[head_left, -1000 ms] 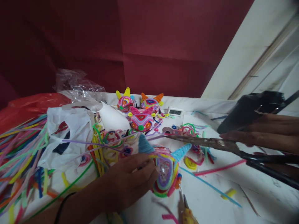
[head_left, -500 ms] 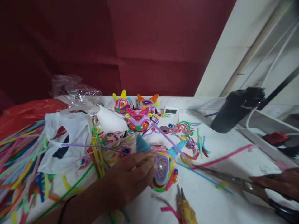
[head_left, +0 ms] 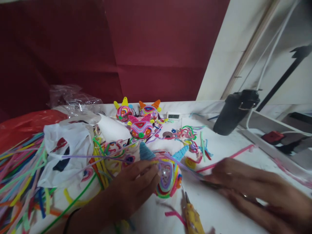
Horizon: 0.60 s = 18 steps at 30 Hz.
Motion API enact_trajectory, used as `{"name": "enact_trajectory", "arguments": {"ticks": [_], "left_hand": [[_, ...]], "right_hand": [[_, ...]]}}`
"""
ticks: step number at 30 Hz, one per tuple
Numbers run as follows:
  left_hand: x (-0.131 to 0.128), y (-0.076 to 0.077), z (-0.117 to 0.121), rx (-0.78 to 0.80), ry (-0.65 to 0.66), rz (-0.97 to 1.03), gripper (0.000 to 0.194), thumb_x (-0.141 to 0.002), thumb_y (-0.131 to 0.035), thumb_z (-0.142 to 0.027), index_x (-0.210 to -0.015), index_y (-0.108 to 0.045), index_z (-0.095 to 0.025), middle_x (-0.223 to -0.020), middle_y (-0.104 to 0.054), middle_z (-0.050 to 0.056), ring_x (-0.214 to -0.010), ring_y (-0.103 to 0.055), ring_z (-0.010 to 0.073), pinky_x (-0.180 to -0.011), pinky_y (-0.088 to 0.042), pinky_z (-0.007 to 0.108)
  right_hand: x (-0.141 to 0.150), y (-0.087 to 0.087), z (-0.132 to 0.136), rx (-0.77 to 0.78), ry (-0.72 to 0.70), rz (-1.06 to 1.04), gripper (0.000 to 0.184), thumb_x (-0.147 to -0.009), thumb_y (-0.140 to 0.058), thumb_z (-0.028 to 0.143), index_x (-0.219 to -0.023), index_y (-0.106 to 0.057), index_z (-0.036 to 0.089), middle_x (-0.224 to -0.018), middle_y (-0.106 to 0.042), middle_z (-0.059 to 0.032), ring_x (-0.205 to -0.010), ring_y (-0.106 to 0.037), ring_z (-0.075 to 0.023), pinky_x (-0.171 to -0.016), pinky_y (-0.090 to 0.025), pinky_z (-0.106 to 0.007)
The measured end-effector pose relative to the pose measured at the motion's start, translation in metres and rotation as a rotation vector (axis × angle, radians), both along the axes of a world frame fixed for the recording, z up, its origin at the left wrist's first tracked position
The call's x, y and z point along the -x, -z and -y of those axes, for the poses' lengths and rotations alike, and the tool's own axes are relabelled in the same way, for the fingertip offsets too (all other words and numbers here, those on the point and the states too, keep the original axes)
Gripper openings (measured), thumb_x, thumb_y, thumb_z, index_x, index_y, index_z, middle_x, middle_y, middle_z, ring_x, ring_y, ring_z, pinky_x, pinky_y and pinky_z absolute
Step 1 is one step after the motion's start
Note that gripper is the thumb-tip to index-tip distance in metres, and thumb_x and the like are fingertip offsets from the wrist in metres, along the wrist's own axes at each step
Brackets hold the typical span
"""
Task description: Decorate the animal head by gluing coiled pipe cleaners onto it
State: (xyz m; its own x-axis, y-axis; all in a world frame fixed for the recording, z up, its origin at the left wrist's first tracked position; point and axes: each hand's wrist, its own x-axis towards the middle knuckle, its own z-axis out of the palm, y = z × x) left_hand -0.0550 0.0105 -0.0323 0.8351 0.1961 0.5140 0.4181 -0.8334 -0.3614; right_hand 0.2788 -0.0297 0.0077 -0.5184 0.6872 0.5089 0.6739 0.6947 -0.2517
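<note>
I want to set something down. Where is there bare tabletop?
Between the black bottle and long pink strip; also between the yellow-handled tool and right hand. The left is crowded with coloured strips and white plastic.

- The near mask [head_left: 168, 180] is mid-view, above the desk [head_left: 229, 144].
- A strip [head_left: 182, 167] runs rightward from it toward the scissors [head_left: 212, 184].
- Before the mask, slightly right, lies the glue gun [head_left: 193, 219].
- Behind it stands the middle mask [head_left: 141, 127]; behind that, the back-left mask [head_left: 123, 112] and back-right mask [head_left: 149, 112].
- The digital timer [head_left: 174, 116] sits right of these.
- Farther right: the bottle [head_left: 234, 112], then the tray [head_left: 278, 154].
- Far left: the pipe cleaners [head_left: 20, 175], the bag [head_left: 79, 138] to their right.
</note>
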Motion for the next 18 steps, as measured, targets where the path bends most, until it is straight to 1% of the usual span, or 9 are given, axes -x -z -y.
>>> {"name": "enact_trajectory", "arguments": {"ticks": [1, 2, 3, 4, 6, 9, 13, 15, 18], "left_hand": [[0.000, 0.000, 0.000, 0.003, 0.005, 0.010, 0.030, -0.097, -0.043, -0.013, -0.119, -0.062, -0.005, -0.118, -0.064, 0.013, -0.123, -0.051, 0.0251, -0.110, -0.044, 0.040], [0.000, 0.000, 0.001, 0.003, 0.013, 0.015, 0.030, -0.098, -0.042, -0.014, -0.118, -0.062, -0.005, -0.118, -0.064, 0.013, -0.123, -0.051, 0.0252, -0.110, -0.044, 0.040], [-0.001, 0.000, 0.001, 0.003, 0.015, 0.017, 0.030, -0.098, -0.041, -0.014, -0.118, -0.062, -0.005, -0.118, -0.064, 0.014, -0.123, -0.051, 0.0251, -0.109, -0.044, 0.040], [-0.001, 0.001, 0.002, 0.001, 0.014, 0.014, 0.031, -0.098, -0.040, -0.015, -0.117, -0.062, -0.005, -0.118, -0.064, 0.014, -0.123, -0.052, 0.0251, -0.109, -0.044, 0.039], [0.000, 0.001, 0.002, -0.003, 0.006, 0.006, 0.030, -0.098, -0.041, -0.014, -0.118, -0.062, -0.005, -0.118, -0.063, 0.013, -0.123, -0.051, 0.0253, -0.109, -0.044, 0.039], [0.001, 0.002, 0.002, 0.016, 0.010, 0.014, 0.031, -0.099, -0.039, -0.013, -0.120, -0.062, -0.007, -0.121, -0.062, 0.013, -0.125, -0.050, 0.0259, -0.108, -0.045, 0.040], [0.001, 0.003, 0.002, 0.002, 0.023, 0.028, 0.033, -0.099, -0.036, -0.015, -0.120, -0.061, -0.007, -0.121, -0.062, 0.014, -0.122, -0.052, 0.0260, -0.107, -0.046, 0.041], [0.001, 0.002, 0.002, -0.003, 0.020, 0.032, 0.033, -0.099, -0.037, -0.014, -0.119, -0.062, -0.007, -0.121, -0.062, 0.013, -0.122, -0.051, 0.0265, -0.107, -0.046, 0.041], [0.001, 0.001, 0.002, 0.011, 0.015, 0.021, 0.034, -0.099, -0.036, -0.015, -0.120, -0.061, -0.007, -0.122, -0.061, 0.013, -0.123, -0.051, 0.0268, -0.107, -0.046, 0.041]], "right_hand": [[0.019, -0.004, -0.003, 0.061, -0.097, 0.054, 0.034, -0.096, -0.048, 0.025, -0.127, -0.059, 0.032, -0.113, -0.067, -0.0098, -0.105, -0.064, -0.0243, -0.081, -0.061, -0.035], [0.036, -0.006, -0.006, 0.124, -0.197, 0.067, 0.027, -0.098, -0.046, 0.023, -0.119, -0.060, 0.029, -0.107, -0.067, -0.0099, -0.101, -0.064, -0.0234, -0.078, -0.060, -0.035], [0.051, -0.008, -0.010, 0.188, -0.232, 0.059, 0.021, -0.099, -0.044, 0.020, -0.110, -0.061, 0.026, -0.099, -0.066, -0.0086, -0.092, -0.064, -0.0215, -0.076, -0.058, -0.034], [0.064, -0.009, -0.014, 0.209, -0.227, 0.038, 0.019, -0.099, -0.044, 0.018, -0.106, -0.060, 0.022, -0.093, -0.064, -0.0076, -0.086, -0.062, -0.0204, -0.073, -0.056, -0.034], [0.079, -0.008, -0.022, 0.176, -0.234, -0.021, 0.016, -0.098, -0.044, 0.014, -0.098, -0.059, 0.018, -0.087, -0.060, -0.0064, -0.082, -0.058, -0.0195, -0.072, -0.052, -0.034], [0.085, -0.005, -0.031, 0.136, -0.235, -0.049, 0.017, -0.098, -0.044, 0.012, -0.086, -0.057, 0.016, -0.086, -0.057, -0.0065, -0.081, -0.054, -0.0195, -0.073, -0.047, -0.035], [0.084, -0.004, -0.034, 0.157, -0.245, -0.023, 0.022, -0.097, -0.045, 0.011, -0.078, -0.054, 0.016, -0.084, -0.056, -0.0060, -0.079, -0.052, -0.0188, -0.071, -0.042, -0.034], [0.085, -0.004, -0.034, 0.166, -0.255, -0.016, 0.020, -0.096, -0.045, 0.010, -0.080, -0.054, 0.016, -0.084, -0.056, -0.0054, -0.079, -0.051, -0.0187, -0.072, -0.041, -0.035], [0.087, -0.004, -0.036, 0.179, -0.279, -0.014, 0.015, -0.095, -0.046, 0.008, -0.091, -0.057, 0.016, -0.086, -0.057, -0.0048, -0.081, -0.052, -0.0189, -0.074, -0.040, -0.035]]}}
